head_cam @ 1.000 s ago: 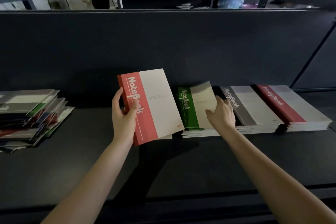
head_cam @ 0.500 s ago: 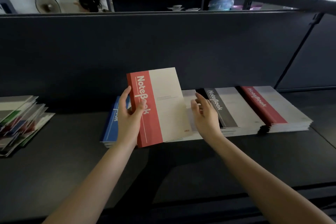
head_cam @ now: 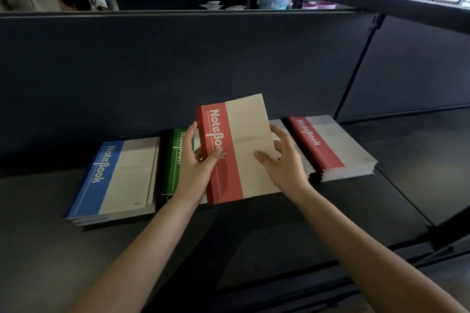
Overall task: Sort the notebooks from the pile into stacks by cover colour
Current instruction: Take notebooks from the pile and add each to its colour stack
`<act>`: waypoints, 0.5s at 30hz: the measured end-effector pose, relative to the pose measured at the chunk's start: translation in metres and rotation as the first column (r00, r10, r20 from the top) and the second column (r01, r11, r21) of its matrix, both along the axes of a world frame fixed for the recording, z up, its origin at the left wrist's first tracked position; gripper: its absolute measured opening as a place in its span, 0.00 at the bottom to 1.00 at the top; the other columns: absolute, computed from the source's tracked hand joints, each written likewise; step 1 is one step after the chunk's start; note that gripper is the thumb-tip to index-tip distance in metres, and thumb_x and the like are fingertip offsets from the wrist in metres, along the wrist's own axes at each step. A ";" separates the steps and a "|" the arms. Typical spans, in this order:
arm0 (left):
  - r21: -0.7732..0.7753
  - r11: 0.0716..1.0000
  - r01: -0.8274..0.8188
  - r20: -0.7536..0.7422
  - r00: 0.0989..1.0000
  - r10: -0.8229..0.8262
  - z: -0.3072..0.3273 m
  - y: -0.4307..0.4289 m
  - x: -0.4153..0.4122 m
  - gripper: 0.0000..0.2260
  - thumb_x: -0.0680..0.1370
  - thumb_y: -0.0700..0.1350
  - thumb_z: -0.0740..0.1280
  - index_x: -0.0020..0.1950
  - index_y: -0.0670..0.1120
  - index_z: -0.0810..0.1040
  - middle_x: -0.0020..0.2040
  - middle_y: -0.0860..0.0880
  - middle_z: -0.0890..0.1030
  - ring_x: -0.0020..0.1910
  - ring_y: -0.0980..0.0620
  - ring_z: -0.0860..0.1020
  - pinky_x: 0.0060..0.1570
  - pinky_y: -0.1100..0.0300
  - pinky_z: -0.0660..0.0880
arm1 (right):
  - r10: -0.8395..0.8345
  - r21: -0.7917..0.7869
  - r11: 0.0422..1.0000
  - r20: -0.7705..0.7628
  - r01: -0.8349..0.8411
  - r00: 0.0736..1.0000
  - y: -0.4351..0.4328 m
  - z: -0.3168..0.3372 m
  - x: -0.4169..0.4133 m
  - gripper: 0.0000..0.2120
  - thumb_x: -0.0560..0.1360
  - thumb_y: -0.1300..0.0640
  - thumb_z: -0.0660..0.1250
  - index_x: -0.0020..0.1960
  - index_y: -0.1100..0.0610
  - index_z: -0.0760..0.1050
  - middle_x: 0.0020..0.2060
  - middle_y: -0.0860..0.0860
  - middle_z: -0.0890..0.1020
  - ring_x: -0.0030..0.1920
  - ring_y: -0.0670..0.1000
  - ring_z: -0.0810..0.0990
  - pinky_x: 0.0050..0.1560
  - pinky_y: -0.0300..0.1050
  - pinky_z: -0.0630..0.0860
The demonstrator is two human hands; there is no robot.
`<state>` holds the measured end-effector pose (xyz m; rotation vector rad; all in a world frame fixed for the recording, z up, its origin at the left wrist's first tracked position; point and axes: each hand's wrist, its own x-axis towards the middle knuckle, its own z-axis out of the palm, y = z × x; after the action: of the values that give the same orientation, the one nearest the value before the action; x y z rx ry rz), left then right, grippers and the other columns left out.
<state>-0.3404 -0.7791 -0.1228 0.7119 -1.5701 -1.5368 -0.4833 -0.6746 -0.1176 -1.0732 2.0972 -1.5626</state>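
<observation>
Dark tabletop (head_cam: pixel 254 236) held row of stacks. Blue stack (head_cam: pixel 114 180) sat far left, green stack (head_cam: pixel 175 160) next, red stack (head_cam: pixel 335 147) far right. Red notebook (head_cam: pixel 239 150) was up in air, tilted, over middle of row. Left hand (head_cam: pixel 195 162) gripped its red edge. Right hand (head_cam: pixel 282 160) gripped its pale edge, thumb on cover.

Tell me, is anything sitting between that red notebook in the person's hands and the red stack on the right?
Only another stack. The red notebook, held by the left hand and right hand, hangs over a stack mostly hidden behind it, just left of the red stack. Lifted, it can pass over that; nothing taller blocks it.
</observation>
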 end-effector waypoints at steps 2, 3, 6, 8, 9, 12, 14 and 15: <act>0.041 0.999 0.008 0.002 1.000 -0.008 -0.001 0.004 -0.012 0.32 0.77 0.43 0.69 0.74 0.60 0.55 0.61 0.57 0.74 0.57 0.60 0.76 0.44 0.66 0.75 | -0.033 0.005 0.999 0.001 0.033 0.999 0.006 -0.003 -0.014 0.27 0.77 0.55 0.67 0.71 0.45 0.60 0.53 0.43 0.75 0.51 0.43 0.76 0.41 0.34 0.72; 0.051 0.999 0.007 0.003 1.000 -0.007 -0.001 0.004 -0.016 0.33 0.77 0.42 0.69 0.75 0.59 0.55 0.62 0.55 0.74 0.57 0.60 0.77 0.43 0.66 0.76 | -0.047 0.008 0.999 0.001 0.047 0.999 0.008 -0.004 -0.021 0.27 0.77 0.55 0.67 0.71 0.45 0.60 0.54 0.43 0.74 0.51 0.43 0.75 0.40 0.34 0.71; 0.065 0.998 0.011 -0.018 1.000 -0.010 0.000 0.005 -0.027 0.32 0.78 0.37 0.66 0.75 0.56 0.56 0.63 0.55 0.73 0.51 0.66 0.79 0.40 0.69 0.77 | -0.082 0.008 0.997 -0.018 0.082 0.996 0.014 -0.008 -0.041 0.28 0.76 0.56 0.68 0.72 0.48 0.60 0.57 0.44 0.74 0.50 0.42 0.74 0.39 0.32 0.71; 0.053 0.999 0.009 -0.014 1.000 -0.009 -0.002 0.004 -0.033 0.29 0.78 0.36 0.65 0.73 0.57 0.58 0.63 0.56 0.73 0.53 0.63 0.80 0.44 0.67 0.77 | -0.105 0.000 0.994 -0.007 0.105 0.994 0.017 -0.010 -0.053 0.28 0.76 0.57 0.68 0.72 0.49 0.61 0.57 0.44 0.75 0.52 0.43 0.75 0.41 0.33 0.72; 0.043 0.999 0.011 -0.006 1.000 -0.011 -0.003 0.004 -0.035 0.28 0.79 0.37 0.65 0.71 0.58 0.60 0.64 0.55 0.73 0.55 0.60 0.79 0.48 0.64 0.78 | -0.116 -0.002 0.993 -0.001 0.116 0.993 0.019 -0.011 -0.058 0.28 0.76 0.58 0.68 0.72 0.50 0.61 0.56 0.43 0.75 0.52 0.43 0.75 0.41 0.33 0.72; -0.009 0.999 0.042 0.068 0.997 -0.042 -0.005 0.004 -0.043 0.24 0.79 0.38 0.64 0.70 0.57 0.63 0.65 0.53 0.74 0.60 0.55 0.77 0.61 0.55 0.74 | -0.139 -0.005 0.990 -0.009 0.139 0.990 0.025 -0.012 -0.073 0.27 0.76 0.59 0.68 0.72 0.50 0.61 0.54 0.42 0.74 0.51 0.43 0.75 0.40 0.29 0.70; -0.059 0.995 0.077 0.144 0.987 -0.068 -0.005 0.008 -0.052 0.23 0.80 0.39 0.63 0.72 0.54 0.64 0.65 0.53 0.75 0.62 0.56 0.75 0.63 0.58 0.72 | -0.159 0.001 0.987 -0.016 0.159 0.987 0.031 -0.012 -0.084 0.26 0.77 0.59 0.67 0.72 0.50 0.62 0.55 0.43 0.74 0.52 0.44 0.75 0.41 0.33 0.72; -0.089 0.991 0.097 0.187 0.979 -0.079 -0.005 0.010 -0.057 0.23 0.80 0.39 0.63 0.72 0.53 0.63 0.65 0.53 0.74 0.63 0.57 0.74 0.60 0.63 0.71 | -0.170 0.003 0.985 -0.014 0.170 0.985 0.034 -0.012 -0.091 0.26 0.76 0.59 0.67 0.72 0.49 0.63 0.55 0.44 0.75 0.51 0.45 0.76 0.42 0.34 0.73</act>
<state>-0.3978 -0.7694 -0.1275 0.7546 -1.8225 -1.4806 -0.5739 -0.6406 -0.1301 -0.9265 2.2520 -1.6308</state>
